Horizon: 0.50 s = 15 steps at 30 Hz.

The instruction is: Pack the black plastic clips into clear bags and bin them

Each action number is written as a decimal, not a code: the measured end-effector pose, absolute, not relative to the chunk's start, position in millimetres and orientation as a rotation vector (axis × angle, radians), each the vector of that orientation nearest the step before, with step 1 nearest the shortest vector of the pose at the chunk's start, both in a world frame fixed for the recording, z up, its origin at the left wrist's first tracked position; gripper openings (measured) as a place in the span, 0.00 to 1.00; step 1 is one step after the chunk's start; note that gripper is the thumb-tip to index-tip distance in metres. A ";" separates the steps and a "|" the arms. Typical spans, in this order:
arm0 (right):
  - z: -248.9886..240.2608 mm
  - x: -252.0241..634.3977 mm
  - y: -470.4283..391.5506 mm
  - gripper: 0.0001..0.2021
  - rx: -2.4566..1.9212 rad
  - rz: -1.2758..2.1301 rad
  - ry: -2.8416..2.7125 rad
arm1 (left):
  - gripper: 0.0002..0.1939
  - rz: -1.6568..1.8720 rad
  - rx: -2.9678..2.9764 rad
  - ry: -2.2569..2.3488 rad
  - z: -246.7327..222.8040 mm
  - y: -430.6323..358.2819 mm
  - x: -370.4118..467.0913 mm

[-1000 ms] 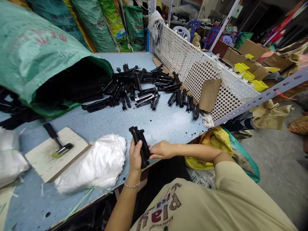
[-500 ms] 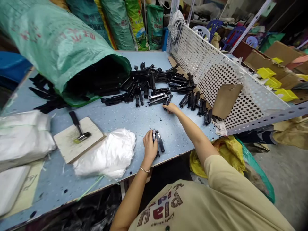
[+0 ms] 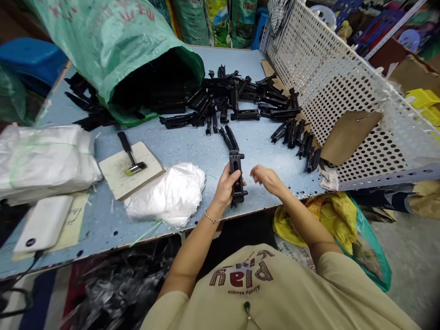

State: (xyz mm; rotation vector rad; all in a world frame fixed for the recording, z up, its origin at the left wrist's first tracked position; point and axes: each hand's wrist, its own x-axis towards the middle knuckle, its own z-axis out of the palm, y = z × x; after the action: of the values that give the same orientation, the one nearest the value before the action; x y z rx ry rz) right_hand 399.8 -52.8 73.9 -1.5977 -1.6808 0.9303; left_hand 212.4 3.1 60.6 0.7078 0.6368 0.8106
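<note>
My left hand (image 3: pixel 225 185) is wrapped round a long black slotted plastic piece (image 3: pixel 236 162), thumb across its face, above the table near the front edge. Just beyond its top end are narrow black pieces (image 3: pixel 229 137); whether these touch it I cannot tell. My right hand (image 3: pixel 267 179) is a little to the right, apart from the held piece, its curled fingers smeared by motion. A heap of similar black pieces (image 3: pixel 245 114) lies farther back, and a short row of them (image 3: pixel 292 133) stands to the right.
A green woven sack (image 3: pixel 137 55) lies with its mouth open, black pieces inside and around it. To the left are a hammer (image 3: pixel 132 158) on a pale board (image 3: pixel 113 172), a white plastic bag (image 3: pixel 168 195) and a power bank (image 3: pixel 44 224). A perforated white panel (image 3: pixel 330 87) borders the right side.
My right hand has drawn back from the heap toward my left hand. The shiny-looking pieces before the heap are gone from their spot. My left hand now holds its piece turned face-up.
</note>
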 end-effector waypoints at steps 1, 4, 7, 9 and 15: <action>77.4 402.3 -45.6 0.29 -1.628 0.658 -1.743 | 0.27 0.803 0.733 0.621 64.8 -3.1 208.3; 82.1 405.9 -14.5 0.30 -1.577 0.177 -2.045 | 0.26 0.711 0.705 0.568 72.0 -21.3 199.4; 79.4 397.9 6.5 0.34 -1.526 0.142 -2.197 | 0.26 0.733 0.651 0.596 72.8 -27.9 195.7; 76.7 387.2 4.7 0.37 -1.567 0.218 -2.130 | 0.24 0.822 0.662 0.657 71.8 -24.0 192.2; 59.9 348.0 -54.4 0.37 -1.216 0.227 -2.236 | 0.24 0.939 0.708 0.748 75.0 -10.1 177.9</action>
State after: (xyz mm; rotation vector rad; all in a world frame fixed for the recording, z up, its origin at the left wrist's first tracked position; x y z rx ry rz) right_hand 348.0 -54.4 59.9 -1.2164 -2.2358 0.2266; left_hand 177.9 -10.1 75.0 0.7085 0.7478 0.9394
